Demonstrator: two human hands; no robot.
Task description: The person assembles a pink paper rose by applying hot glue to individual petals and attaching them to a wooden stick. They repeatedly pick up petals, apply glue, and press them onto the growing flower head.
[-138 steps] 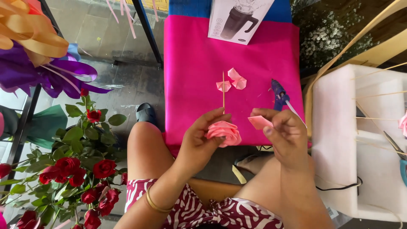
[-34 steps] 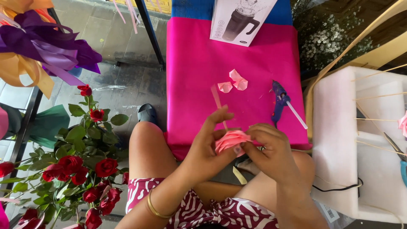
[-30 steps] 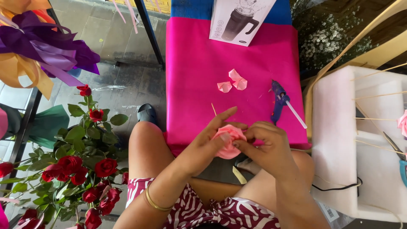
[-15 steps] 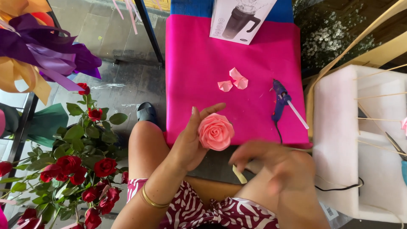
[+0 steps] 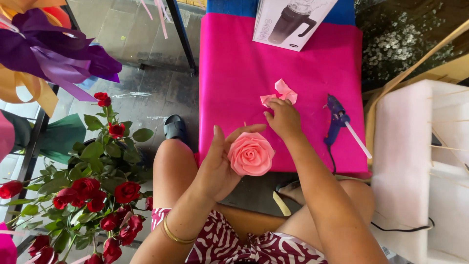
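Holding a finished pink ribbon rose (image 5: 251, 153) face-up toward the camera, the left hand (image 5: 222, 164) cups it from the side and beneath, thumb and fingers spread around the outer petals; the bloom hangs just over the near edge of the magenta cloth-covered table (image 5: 234, 68), where it can be viewed without being crushed. The right hand (image 5: 283, 117) is extended forward, arm straight across the near edge, its fingertips closing on loose pink petal pieces (image 5: 279, 93) lying near the middle of the table; whether a piece is already pinched cannot be told. A blue glue gun (image 5: 335, 120) lies toward the right edge, nozzle and stick pointing to the near right corner, within reach of that hand. A white product box (image 5: 292, 20) sits at the far edge. Red roses (image 5: 88, 188) stand on the floor to the left, beside the knee.
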